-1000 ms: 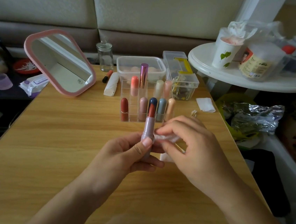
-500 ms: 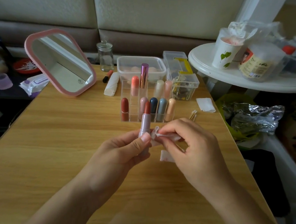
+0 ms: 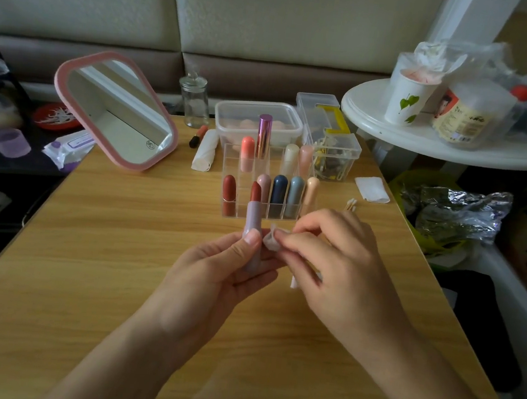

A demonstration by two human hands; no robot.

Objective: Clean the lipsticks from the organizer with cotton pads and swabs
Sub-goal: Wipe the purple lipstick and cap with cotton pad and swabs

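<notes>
Having moved the open pale purple lipstick tube (image 3: 252, 221) a little to the left since a second ago, with the small white cotton pad (image 3: 270, 241) following along. Holding the tube upright, red tip on top, with the left hand (image 3: 216, 269) curled round its lower half and the thumb pressing on the front. Pinching the folded pad in the fingertips of the right hand (image 3: 330, 265), right up against the tube's side, beside that thumb. Working just in front of the clear plastic organizer (image 3: 225, 176), near its front wall but not touching it. Staying well apart from the left edge of the light wooden table (image 3: 104, 247) and nearer its right edge, with the pink-framed mirror (image 3: 115, 109) far off to the left.
</notes>
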